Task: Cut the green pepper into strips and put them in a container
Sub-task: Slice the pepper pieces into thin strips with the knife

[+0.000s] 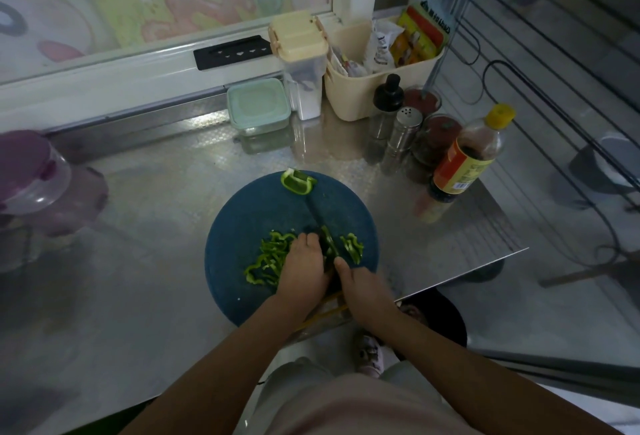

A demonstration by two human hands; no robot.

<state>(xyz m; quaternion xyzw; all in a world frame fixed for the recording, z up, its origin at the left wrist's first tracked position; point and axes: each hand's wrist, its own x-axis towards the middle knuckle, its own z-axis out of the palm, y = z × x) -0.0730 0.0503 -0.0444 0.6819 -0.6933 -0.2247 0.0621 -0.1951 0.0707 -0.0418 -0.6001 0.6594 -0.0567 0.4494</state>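
1. While mid-slice on the round blue cutting board [242,213], found left hand [304,268] curled knuckles-up over a pepper piece [329,244], pinning it beside the knife [316,214] blade; found right hand [363,291] wrapped round the knife handle.
2. Located pepper strips [266,261] heaped left of that hand, stray strips [353,247] right of the blade, one uncut pepper chunk [298,182] at the far board edge.
3. Judged strips light, crisp yet bendy, wet-skinned and slippery, liable to scatter; advise bunching between both hands or scooping on the blade flat, not picking singly.
4. Noted green-lidded container [258,105] far beyond the board on the steel counter [156,192], lid on; needs opening before loading.
5. Noted soy sauce bottle [464,164], metal shaker [403,136] and dark jars [436,143] crowded right of that route, purple-lidded jug [31,171] well apart at left; judged the bottle likeliest to be knocked on a reach.
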